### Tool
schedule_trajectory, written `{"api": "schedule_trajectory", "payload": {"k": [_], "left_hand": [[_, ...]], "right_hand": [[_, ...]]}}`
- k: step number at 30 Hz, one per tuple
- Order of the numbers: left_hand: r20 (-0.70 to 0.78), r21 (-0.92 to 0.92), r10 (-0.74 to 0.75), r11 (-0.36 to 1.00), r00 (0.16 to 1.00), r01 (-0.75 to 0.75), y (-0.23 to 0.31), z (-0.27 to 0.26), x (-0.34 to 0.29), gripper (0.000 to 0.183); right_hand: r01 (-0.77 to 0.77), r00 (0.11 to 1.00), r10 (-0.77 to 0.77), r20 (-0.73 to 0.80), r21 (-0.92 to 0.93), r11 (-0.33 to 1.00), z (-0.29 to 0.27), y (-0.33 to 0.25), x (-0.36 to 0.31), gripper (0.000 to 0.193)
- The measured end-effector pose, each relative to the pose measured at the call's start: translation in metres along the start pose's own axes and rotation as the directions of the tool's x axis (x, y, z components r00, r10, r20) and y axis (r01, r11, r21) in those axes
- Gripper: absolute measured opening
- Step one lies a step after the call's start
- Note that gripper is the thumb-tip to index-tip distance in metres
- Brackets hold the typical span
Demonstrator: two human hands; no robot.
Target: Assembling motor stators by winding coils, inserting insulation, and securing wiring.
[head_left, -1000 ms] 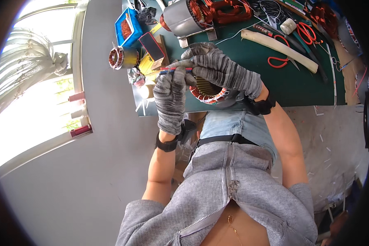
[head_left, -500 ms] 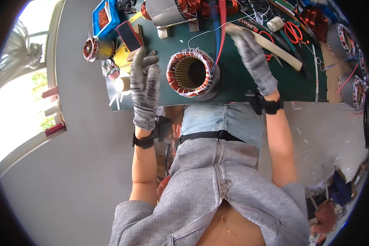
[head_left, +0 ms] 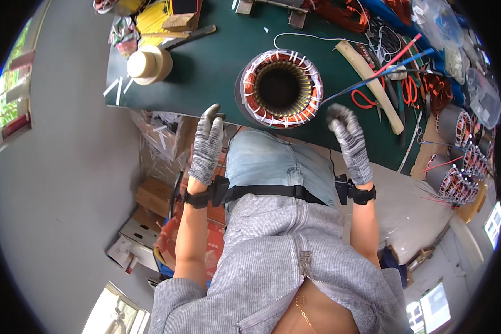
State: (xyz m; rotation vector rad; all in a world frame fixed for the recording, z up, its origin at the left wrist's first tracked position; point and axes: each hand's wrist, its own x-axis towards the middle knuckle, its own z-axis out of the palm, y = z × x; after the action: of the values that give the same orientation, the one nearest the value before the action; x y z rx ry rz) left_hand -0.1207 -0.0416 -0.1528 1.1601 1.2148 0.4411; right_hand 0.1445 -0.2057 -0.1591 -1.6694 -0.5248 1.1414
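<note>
In the head view, a fat ring of copper wire (head_left: 256, 89), tied with white string, sat on the green counter (head_left: 222, 72), close to its near edge. The left hand (head_left: 207, 146), in a gray striped glove, was below and left of the ring, well apart from it. Its fingers pointed up and were a little spread. The right hand (head_left: 349, 146), in a gray glove too, was nearer, just below and right of the ring, but not touching it. Its fingers were loosely bent and a bit blurry. Blue wires (head_left: 373, 78) ran from the ring's right side, above the right fingers. A wooden stick (head_left: 370, 86) lay to the right. A cream roll (head_left: 150, 65) stood on the left.
</note>
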Motion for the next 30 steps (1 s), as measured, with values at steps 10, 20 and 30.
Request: {"api": "schedule_trajectory", "payload": {"k": [10, 20, 30], "left_hand": [[0.007, 0.321, 0.534, 0.800, 0.846, -0.507, -0.011, 0.063, 0.028, 0.053], [-0.112, 0.099, 0.376, 0.925, 0.920, -0.366, -0.022, 0.086, 0.044, 0.063], [0.188, 0.133, 0.209, 0.963, 0.960, -0.236, -0.010, 0.046, 0.010, 0.062]], "right_hand": [[0.226, 0.972, -0.230, 0.055, 0.073, 0.971, 0.015, -0.026, 0.032, 0.011], [0.179, 0.983, -0.178, -0.049, 0.010, 0.984, 0.025, -0.029, 0.029, 0.006], [0.226, 0.973, -0.229, 0.002, 0.159, 0.961, 0.022, -0.012, 0.021, 0.028]]}}
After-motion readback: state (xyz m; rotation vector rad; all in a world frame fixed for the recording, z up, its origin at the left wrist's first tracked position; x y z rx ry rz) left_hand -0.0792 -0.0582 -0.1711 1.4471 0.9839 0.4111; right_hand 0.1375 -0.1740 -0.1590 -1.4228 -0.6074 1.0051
